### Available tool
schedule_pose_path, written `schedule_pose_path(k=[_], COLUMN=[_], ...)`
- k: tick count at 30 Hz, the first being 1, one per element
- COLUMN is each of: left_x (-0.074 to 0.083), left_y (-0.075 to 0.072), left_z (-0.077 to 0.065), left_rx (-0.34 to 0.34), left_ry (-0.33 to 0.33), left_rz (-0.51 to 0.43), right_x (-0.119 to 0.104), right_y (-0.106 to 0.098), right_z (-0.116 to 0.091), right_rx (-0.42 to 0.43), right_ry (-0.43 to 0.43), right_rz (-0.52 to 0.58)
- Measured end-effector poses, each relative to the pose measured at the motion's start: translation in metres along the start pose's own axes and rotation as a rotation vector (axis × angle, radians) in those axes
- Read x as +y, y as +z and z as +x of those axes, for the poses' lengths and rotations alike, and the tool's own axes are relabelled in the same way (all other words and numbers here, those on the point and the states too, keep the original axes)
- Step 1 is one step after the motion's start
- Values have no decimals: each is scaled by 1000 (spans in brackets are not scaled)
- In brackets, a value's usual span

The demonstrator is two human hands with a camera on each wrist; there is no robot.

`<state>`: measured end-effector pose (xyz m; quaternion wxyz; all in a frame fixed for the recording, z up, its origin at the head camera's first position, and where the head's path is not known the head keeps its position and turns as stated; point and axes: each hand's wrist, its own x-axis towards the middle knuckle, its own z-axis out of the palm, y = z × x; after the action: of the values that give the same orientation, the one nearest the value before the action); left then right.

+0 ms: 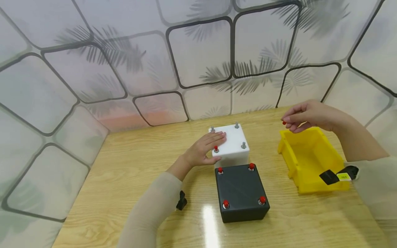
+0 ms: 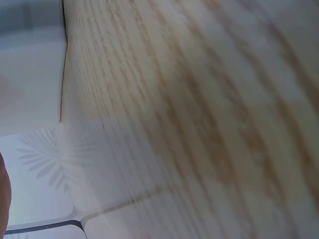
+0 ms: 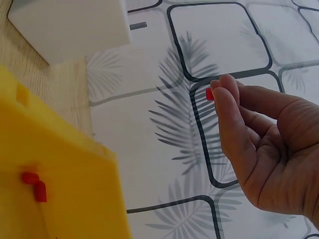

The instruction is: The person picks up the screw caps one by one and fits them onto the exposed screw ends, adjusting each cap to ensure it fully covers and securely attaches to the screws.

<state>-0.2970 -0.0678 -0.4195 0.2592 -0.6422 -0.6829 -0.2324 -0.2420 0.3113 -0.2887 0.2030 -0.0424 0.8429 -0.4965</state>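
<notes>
My left hand rests on top of the white block, fingers straight and thumb spread along its near side. Metal bolts stand at the block's corners; the near-left one wears a red cap, and three are bare. Over the far end of the yellow bin, my right hand pinches a small red cap between thumb and forefinger. Two more red caps lie inside the bin in the right wrist view. The left wrist view shows mostly table, with the white block's side at its edge.
A black block with red caps on all its corner bolts stands just in front of the white one. The wooden table meets a patterned fabric wall at the back and left. Black straps hang at both wrists.
</notes>
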Motion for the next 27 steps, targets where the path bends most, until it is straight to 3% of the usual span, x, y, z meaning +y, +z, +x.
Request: schedule_pose_path(k=[13,27], left_x=[1,2], left_y=[-2,-4], left_z=[2,2], left_rx=[-20,-38], left_ry=[6,-2], left_rz=[-10,5], right_x=[-26,-48], right_y=[5,20], right_z=[3,18], right_rx=[-11,-104], right_ry=[-15,-23], right_rz=[-36,-16])
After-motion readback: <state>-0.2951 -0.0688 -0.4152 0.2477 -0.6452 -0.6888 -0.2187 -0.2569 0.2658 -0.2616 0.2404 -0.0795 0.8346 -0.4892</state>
